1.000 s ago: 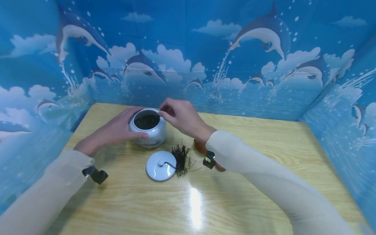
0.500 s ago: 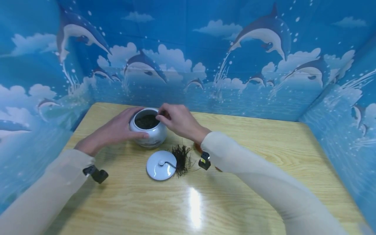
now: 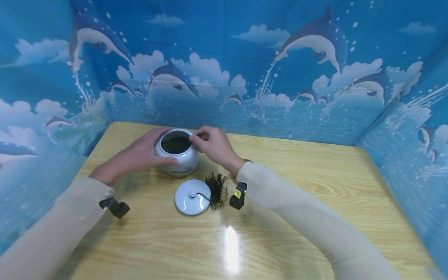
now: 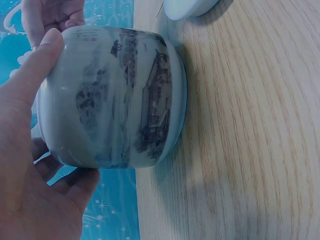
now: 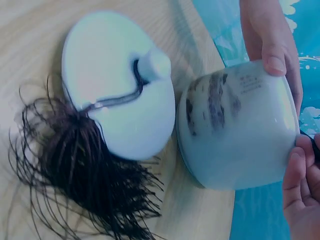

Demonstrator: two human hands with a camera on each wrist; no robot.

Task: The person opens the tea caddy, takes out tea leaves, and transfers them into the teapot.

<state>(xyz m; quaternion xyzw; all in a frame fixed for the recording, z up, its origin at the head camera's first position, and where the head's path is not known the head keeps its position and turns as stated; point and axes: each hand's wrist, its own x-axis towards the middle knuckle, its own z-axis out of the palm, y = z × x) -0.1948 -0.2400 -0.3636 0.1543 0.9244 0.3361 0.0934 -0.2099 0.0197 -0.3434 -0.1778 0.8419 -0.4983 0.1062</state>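
A rounded white jar (image 3: 183, 162) with a dark painted scene stands upright at the back left of the table, its mouth uncovered. Dark loose matter (image 3: 176, 145) lies inside. My left hand (image 3: 141, 149) grips the jar's left side, thumb across the front and fingers behind. At the right of the rim is my right hand (image 3: 217, 146), fingers curled, thumb and fingertips drawn together. A small dark thing (image 5: 316, 142) shows between those fingers in the right wrist view; its kind I cannot tell.
In front of the jar lies a white lid (image 3: 189, 204) with a round knob. A bundle of dark thin strands (image 3: 216, 190) lies against it, its cord running onto the knob. Part of a brown object (image 3: 248, 160) shows behind my right wrist. Dolphin-printed cloth (image 3: 224, 58) walls the table.
My right hand dips from above the rim to the jar mouth's right edge, then draws slightly right. Its wrist swings down and left, covering more of the brown object. The left hand stays put.
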